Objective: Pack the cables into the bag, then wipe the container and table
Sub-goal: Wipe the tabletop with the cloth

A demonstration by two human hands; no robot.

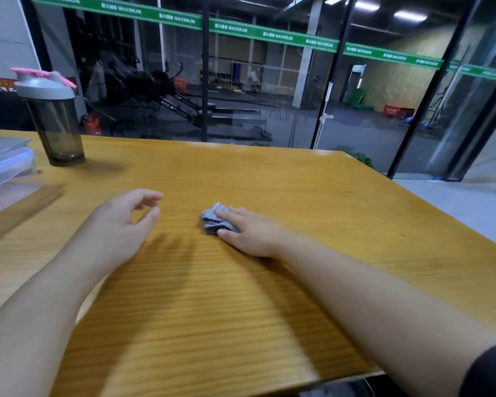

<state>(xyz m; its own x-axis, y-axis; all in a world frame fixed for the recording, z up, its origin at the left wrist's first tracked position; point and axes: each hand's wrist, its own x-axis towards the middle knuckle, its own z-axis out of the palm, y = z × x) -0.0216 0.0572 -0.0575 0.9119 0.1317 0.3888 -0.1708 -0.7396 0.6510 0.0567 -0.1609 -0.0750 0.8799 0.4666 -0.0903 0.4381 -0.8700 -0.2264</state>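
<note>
A crumpled grey cloth (214,217) lies on the yellow wooden table (298,196) near its middle. My right hand (251,233) rests flat on the cloth's right side, fingers and thumb pressing it against the tabletop. My left hand (121,224) hovers just above the table to the left of the cloth, fingers loosely curled and apart, holding nothing. A clear plastic container (6,167) with its lid sits at the far left edge, partly cut off. No cables or bag are in view.
A dark translucent shaker bottle (53,118) with a grey and pink lid stands at the back left, next to the container. Glass walls (269,81) run behind the table. The table's right edge drops to a pale floor (455,207).
</note>
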